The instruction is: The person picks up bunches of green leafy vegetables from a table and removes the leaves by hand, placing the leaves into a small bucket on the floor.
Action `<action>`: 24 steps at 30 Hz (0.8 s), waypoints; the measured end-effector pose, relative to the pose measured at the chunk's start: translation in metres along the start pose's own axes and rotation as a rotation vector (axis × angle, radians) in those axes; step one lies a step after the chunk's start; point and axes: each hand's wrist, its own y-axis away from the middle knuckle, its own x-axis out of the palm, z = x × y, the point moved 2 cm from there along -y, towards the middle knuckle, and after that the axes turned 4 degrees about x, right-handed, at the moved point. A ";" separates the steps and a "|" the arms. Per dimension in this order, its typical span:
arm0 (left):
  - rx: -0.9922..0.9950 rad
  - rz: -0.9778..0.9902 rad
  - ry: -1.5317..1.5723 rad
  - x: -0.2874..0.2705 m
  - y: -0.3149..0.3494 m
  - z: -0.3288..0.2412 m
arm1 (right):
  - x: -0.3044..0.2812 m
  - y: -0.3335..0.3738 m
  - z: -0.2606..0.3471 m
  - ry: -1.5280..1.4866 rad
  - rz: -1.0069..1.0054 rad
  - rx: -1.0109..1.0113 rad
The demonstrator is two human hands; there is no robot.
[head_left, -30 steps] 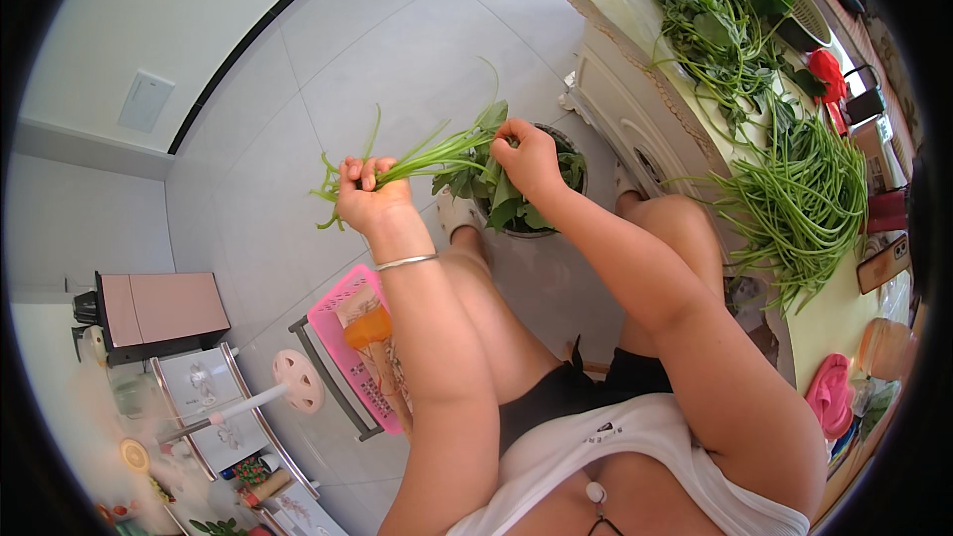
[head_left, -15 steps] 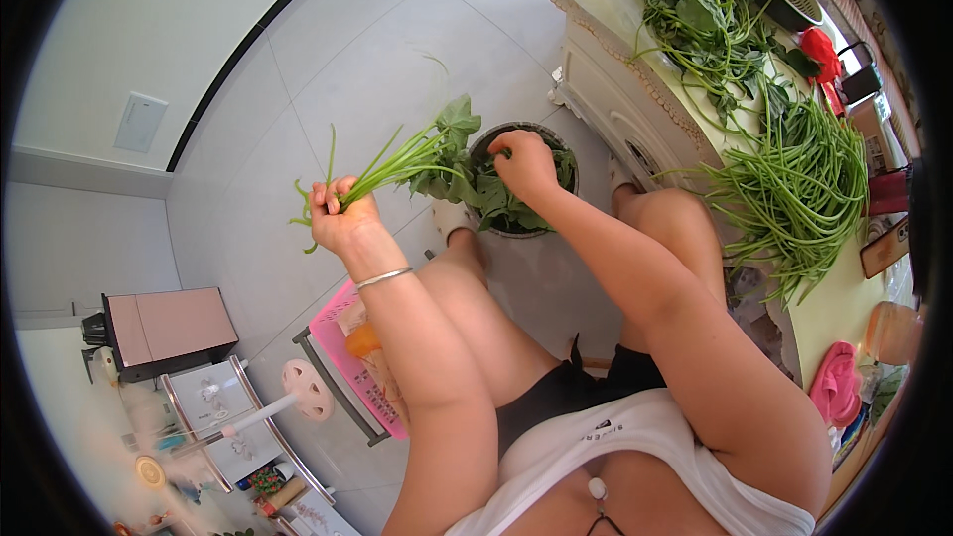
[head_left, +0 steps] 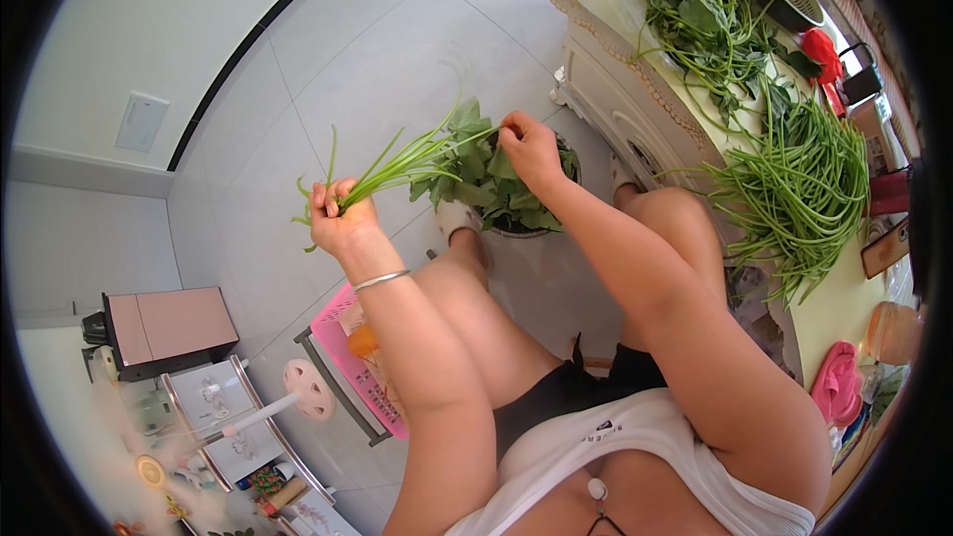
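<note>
Head view, left hand (head_left: 342, 214): clenching a bundle of leafy stems (head_left: 405, 165) by the stalks.
Right hand (head_left: 529, 151): pinching at their leafy end, above a round container (head_left: 520, 234).
Stalks: probably weighing little, bending, snapping under pressure; mid-stalk is offering the surest hold.
Leaves: looking soft, pointing toward the right hand, the long axis running there from the left fist.

left fingers (head_left: 333, 197) curled; right fingers (head_left: 510, 129) pinched
</note>
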 end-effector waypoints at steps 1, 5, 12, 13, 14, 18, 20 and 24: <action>0.005 0.001 0.002 -0.004 -0.003 -0.002 | -0.002 0.001 0.004 0.028 -0.029 0.028; 0.011 -0.012 -0.098 -0.009 -0.007 0.009 | -0.007 -0.007 -0.006 -0.155 -0.084 0.244; 0.025 -0.146 -0.114 0.004 0.008 0.033 | -0.004 -0.008 0.009 -0.938 -0.117 0.767; 0.024 -0.142 -0.119 -0.001 0.004 0.028 | -0.005 -0.013 0.011 -1.000 -0.090 0.765; -0.004 -0.063 -0.091 -0.006 -0.004 0.020 | -0.006 -0.017 0.013 -1.062 -0.063 0.762; 0.080 -0.080 -0.076 0.006 0.000 0.012 | -0.030 -0.020 0.053 -0.610 0.194 0.423; 0.089 -0.097 -0.068 0.011 0.000 0.006 | -0.047 -0.023 0.082 -0.344 0.342 0.284; 0.023 -0.080 0.004 0.006 -0.008 -0.003 | -0.079 -0.013 0.137 -0.405 0.829 0.253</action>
